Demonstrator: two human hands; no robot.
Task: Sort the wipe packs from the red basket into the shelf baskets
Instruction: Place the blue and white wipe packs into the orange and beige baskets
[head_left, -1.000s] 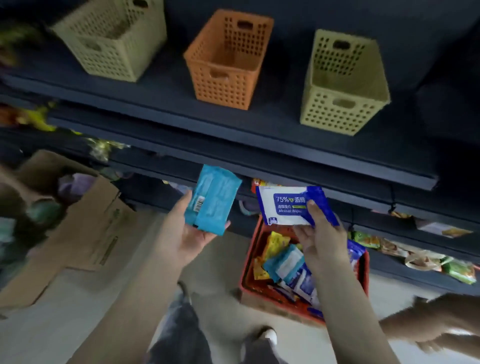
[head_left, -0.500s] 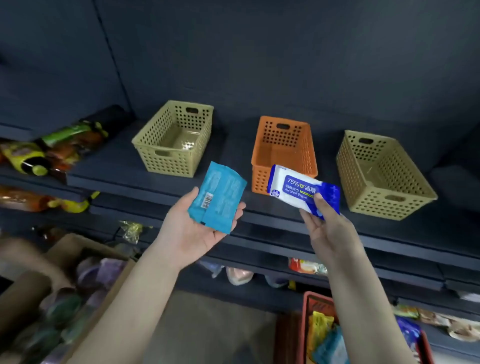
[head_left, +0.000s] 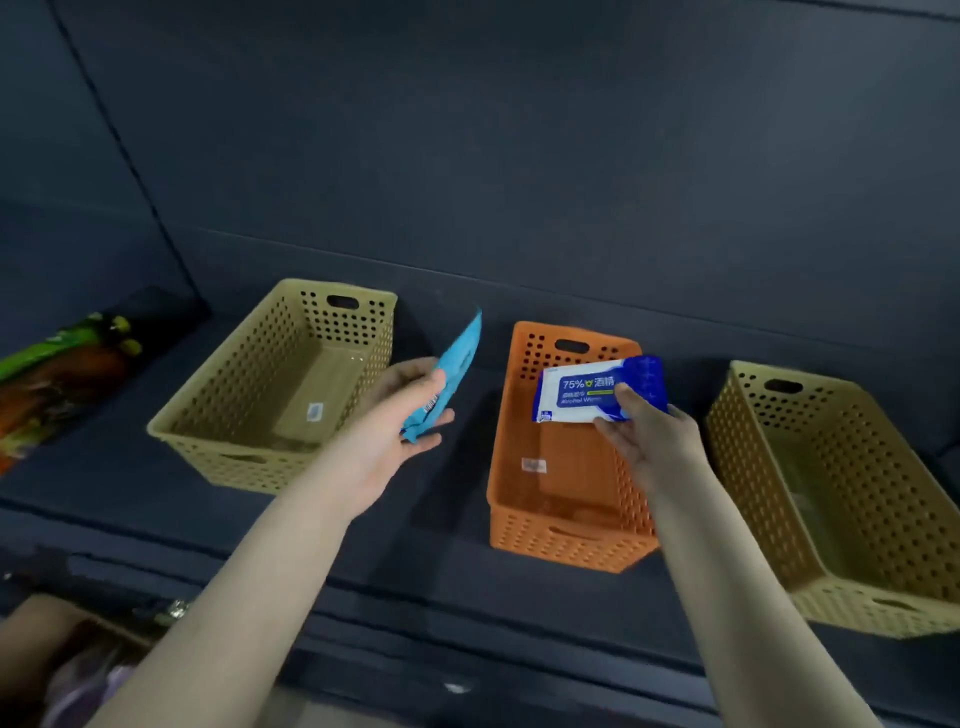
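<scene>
Gripping a teal pack (head_left: 451, 375) edge-on, my left hand (head_left: 400, 426) is between the tan basket (head_left: 208, 415) and the orange basket (head_left: 519, 499). My right hand (head_left: 649, 436) pinches a white-and-blue wipe pack (head_left: 587, 389) over the orange basket's open top. Another tan basket (head_left: 779, 519) stands to the right on the same shelf (head_left: 441, 582).

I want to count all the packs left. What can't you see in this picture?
- Red basket: out of the head view, so its packs can't be counted.
- Right basket: cut off by the right edge.
- Teal pack in the left hand: edge-on, print unreadable.
- White pack: its lower corner is hidden by the right hand.
</scene>
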